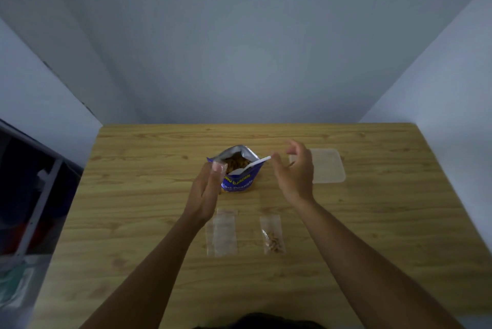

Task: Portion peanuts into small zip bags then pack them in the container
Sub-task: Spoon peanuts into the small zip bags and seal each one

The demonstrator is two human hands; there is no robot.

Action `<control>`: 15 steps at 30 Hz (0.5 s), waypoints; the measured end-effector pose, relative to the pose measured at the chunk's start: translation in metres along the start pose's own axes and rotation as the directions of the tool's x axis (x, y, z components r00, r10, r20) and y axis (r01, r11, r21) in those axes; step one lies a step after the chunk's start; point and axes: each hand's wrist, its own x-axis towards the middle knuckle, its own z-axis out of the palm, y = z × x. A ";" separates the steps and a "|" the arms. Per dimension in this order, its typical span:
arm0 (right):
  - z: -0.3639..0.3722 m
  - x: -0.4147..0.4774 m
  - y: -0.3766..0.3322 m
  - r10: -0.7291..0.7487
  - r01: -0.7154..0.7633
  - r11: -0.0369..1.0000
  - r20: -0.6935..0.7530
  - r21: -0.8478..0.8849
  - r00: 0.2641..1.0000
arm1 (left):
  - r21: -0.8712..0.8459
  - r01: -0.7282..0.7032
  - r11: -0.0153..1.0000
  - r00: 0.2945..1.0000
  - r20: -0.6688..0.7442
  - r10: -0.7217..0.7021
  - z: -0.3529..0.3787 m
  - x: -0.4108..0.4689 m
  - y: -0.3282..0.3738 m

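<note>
A blue peanut bag [237, 177] stands open mid-table, peanuts visible inside. My left hand [206, 190] pinches a small clear zip bag [219, 167] at the peanut bag's left rim. My right hand [292, 171] holds the handle of a white spoon [255, 163] whose bowl rests in the bag's mouth. Nearer me lie empty zip bags [222, 233] overlapping, and to their right a zip bag with peanuts [273, 234]. A clear container [328, 166] lies behind my right hand.
The wooden table [133, 222] meets pale walls at the back and right. Past its left edge stands a shelf frame [40, 195] with dark items.
</note>
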 end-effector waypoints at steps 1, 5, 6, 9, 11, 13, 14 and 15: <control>-0.002 -0.006 0.001 -0.007 0.010 0.999 -0.063 0.041 0.998 | -0.047 0.043 0.998 0.999 -0.009 -0.044 0.003 -0.003 -0.003; -0.001 -0.040 0.018 0.028 -0.047 0.980 0.101 0.193 0.995 | -0.109 0.070 0.992 0.997 -0.028 -0.074 0.018 -0.015 -0.010; 0.000 -0.048 0.024 0.039 -0.095 0.965 0.223 0.244 0.974 | -0.112 0.070 0.991 0.997 -0.023 -0.073 0.022 -0.019 -0.013; 0.005 -0.067 0.041 0.063 -0.238 0.924 0.494 0.299 0.867 | -0.111 0.142 0.984 0.990 0.011 -0.142 0.034 -0.032 -0.025; 0.008 -0.071 0.051 0.066 -0.227 0.934 0.493 0.275 0.868 | -0.093 0.171 0.981 0.985 0.035 -0.168 0.039 -0.039 -0.031; 0.007 -0.070 0.058 0.079 -0.195 0.953 0.433 0.230 0.898 | -0.063 0.173 0.983 0.985 0.039 -0.171 0.044 -0.044 -0.038; 0.006 -0.069 0.063 0.091 -0.188 0.962 0.417 0.198 0.905 | -0.042 0.179 0.983 0.984 0.030 -0.178 0.046 -0.046 -0.042; 0.006 -0.068 0.068 0.104 -0.185 0.970 0.411 0.161 0.906 | -0.014 0.189 0.982 0.982 0.017 -0.189 0.047 -0.047 -0.047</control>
